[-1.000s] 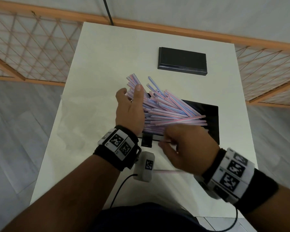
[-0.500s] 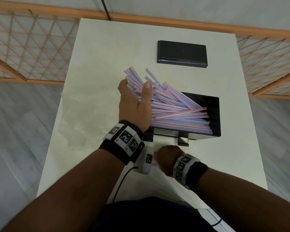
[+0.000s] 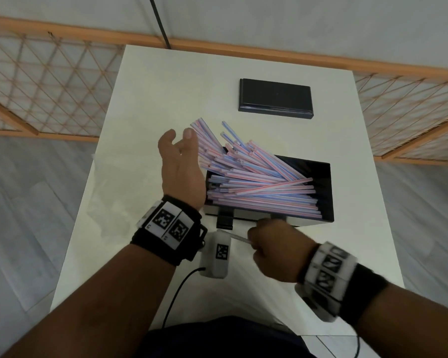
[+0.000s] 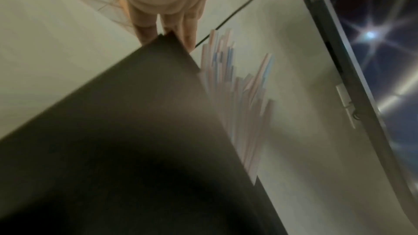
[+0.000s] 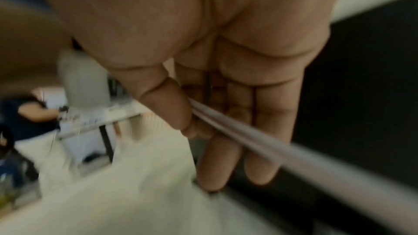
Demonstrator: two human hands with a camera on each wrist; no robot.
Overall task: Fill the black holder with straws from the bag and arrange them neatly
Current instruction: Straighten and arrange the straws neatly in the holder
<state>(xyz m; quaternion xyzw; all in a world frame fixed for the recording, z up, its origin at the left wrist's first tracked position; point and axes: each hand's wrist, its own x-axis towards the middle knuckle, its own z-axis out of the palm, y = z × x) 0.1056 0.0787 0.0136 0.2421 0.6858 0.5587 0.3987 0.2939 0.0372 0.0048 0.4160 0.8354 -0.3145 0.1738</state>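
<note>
The open black holder [image 3: 325, 202] stands mid-table with a loose, fanned pile of pink and blue striped straws [image 3: 256, 182]; their left ends stick out over its left rim. My left hand [image 3: 177, 136] stands upright with straight fingers beside those ends; I cannot tell whether it touches them. The left wrist view shows its fingers [image 4: 147, 29] past the holder's dark wall [image 4: 135, 131] and the straws [image 4: 237, 96]. My right hand [image 3: 254, 244] hovers at the holder's front wall and pinches a straw [image 3: 236, 237] between thumb [image 5: 172, 104] and fingers; this straw [image 5: 260, 149] is blurred.
A flat black lid [image 3: 276, 98] lies at the table's far side. A crumpled clear plastic bag [image 3: 109, 202] lies on the table's left part. Orange lattice fencing [image 3: 49, 81] surrounds the white table [image 3: 360, 254], whose right edge is near the holder.
My right hand dropped from over the holder to the near table edge, took a straw and came up to the holder's front. The left hand's fingers straightened beside the straw ends.
</note>
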